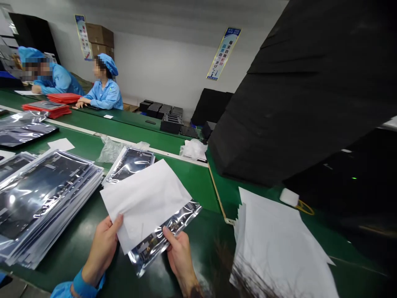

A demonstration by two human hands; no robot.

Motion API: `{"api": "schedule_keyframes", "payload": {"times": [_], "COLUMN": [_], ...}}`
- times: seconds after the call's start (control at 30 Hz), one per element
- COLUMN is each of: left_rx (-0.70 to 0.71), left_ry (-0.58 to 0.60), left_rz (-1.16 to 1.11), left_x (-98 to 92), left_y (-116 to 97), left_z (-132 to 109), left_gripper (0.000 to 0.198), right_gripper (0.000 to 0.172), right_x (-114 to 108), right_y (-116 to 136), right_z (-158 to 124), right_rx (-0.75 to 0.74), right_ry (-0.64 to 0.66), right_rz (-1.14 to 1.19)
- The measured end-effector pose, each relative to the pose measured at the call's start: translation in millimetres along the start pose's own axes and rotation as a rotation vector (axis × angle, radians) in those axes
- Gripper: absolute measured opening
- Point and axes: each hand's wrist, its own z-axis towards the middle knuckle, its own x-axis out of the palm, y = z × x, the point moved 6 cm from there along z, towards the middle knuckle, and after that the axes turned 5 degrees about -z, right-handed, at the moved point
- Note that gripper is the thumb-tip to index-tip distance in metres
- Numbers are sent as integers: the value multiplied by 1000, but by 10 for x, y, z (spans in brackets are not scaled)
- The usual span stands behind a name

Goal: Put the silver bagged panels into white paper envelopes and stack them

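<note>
Head | left hand (104, 242): thumb-over pinch, paper (147, 198) | right hand (180, 250): thumb-over, pouch (150, 248)

Pale grey wall (161, 58) across the back; left poster (83, 37) and right poster (223, 54), both with Chinese lettering, hang on it. Stacked cardboard boxes (101, 35) beside left poster. Glossy green counter (201, 184), pale strip (169, 155) running along it. Black fabric-draped enclosure (294, 99) fills upper right; small green indicator light (354, 178) glows in the dark area below.
</note>
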Motion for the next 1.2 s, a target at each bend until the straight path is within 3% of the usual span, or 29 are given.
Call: {"api": "schedule_keyframes", "payload": {"times": [0.27, 0.47, 0.63, 0.87, 1.07, 1.2], "left_rx": [-9, -48, -72, -103, -172, -264], "left_ry": [69, 97, 89, 131, 78, 194], "left_rz": [45, 147, 149, 288, 354, 409], "left_x": [117, 112, 180, 210, 169, 142], "left_y": [179, 472, 470, 617, 892, 850], "left_z": [-88, -133, -179, -300, -287, -235], "left_gripper": [56, 50, 55, 53, 70, 68], "right_gripper": [39, 33, 32, 24, 25, 27], "right_x": [-142, -69, -11, -108, -134, -136], "right_y": [12, 17, 7, 22, 8, 71], "right_z": [-15, -36, -42, -50, -64, -25], "right_rx": [2, -1, -8, -113, -107, -160], "right_ry": [-136, -82, -32, -145, -202, -128], "right_rz": [67, 126, 125, 78, 135, 111]}}
